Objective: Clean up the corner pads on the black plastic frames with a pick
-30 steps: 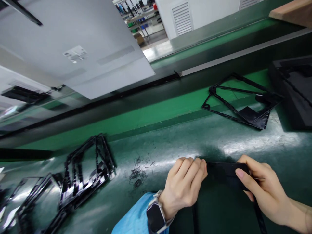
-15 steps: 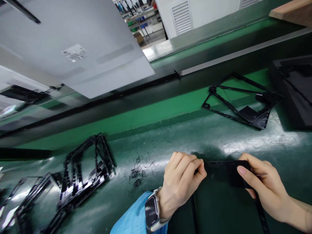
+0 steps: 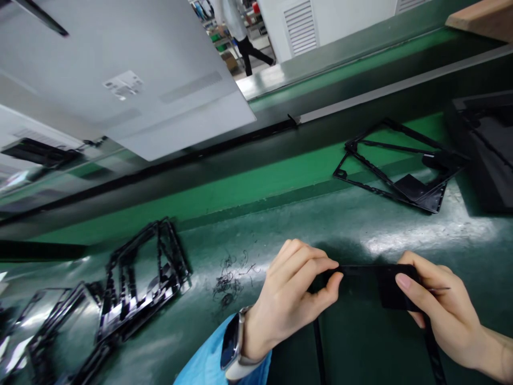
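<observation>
A black rectangular frame spans the space between both hands, low at the right of the view. Its right corner is gripped by my right hand, thumb on top of the dark panel and fingers beneath. A thin pointed item also shows between the fingers of that hand. My left hand, with a watch on the wrist, is at the frame's left corner. Its index fingertip touches the edge there, while the thumb is a little apart from it. Thin black shavings lie left of my left hand.
Two overlapping black frames lie at the upper right, beside a dark box. More black frames are stacked at the left. A grey panel stands at the upper left. Beyond it a person is walking.
The thumb and index finger of my left hand have parted, and its wrist has shifted left. My right hand has moved slightly right. A person has appeared in the background.
</observation>
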Demonstrator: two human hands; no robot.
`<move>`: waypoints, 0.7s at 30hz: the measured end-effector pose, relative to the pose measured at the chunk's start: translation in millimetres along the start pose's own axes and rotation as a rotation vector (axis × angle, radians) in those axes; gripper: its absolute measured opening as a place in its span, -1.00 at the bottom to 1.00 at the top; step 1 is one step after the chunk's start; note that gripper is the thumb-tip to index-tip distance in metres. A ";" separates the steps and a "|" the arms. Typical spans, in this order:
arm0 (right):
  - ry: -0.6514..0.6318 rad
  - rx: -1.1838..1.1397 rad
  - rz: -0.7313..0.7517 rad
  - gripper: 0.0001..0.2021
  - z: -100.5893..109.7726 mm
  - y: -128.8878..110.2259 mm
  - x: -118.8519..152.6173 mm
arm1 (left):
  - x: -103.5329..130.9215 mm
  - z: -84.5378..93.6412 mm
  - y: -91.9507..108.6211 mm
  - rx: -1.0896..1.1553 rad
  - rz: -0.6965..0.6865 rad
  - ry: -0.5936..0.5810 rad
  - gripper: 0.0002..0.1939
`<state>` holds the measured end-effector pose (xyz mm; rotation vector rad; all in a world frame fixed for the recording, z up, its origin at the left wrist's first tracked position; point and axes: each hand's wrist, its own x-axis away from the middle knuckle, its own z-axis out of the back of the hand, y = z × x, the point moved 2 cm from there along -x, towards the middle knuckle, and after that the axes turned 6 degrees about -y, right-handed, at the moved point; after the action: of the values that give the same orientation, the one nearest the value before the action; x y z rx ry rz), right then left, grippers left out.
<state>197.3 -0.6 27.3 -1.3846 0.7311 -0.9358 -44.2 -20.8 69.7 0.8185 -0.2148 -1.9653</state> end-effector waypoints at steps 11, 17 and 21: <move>-0.112 -0.031 0.091 -0.61 1.0 4.5 -2.0 | 3.7 -7.2 2.5 -0.184 -0.056 -0.071 -0.82; -0.149 -0.009 0.090 -0.63 1.5 7.4 -1.8 | 4.7 -9.5 4.9 -0.285 -0.074 -0.127 -0.84; -0.145 -0.028 0.105 -0.63 0.4 6.4 -1.2 | 6.6 -10.5 5.0 -0.336 -0.082 -0.098 -0.85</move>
<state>197.8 0.4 20.9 -1.4087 0.7017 -0.7370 -36.1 -27.0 61.0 0.5200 0.0929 -2.0473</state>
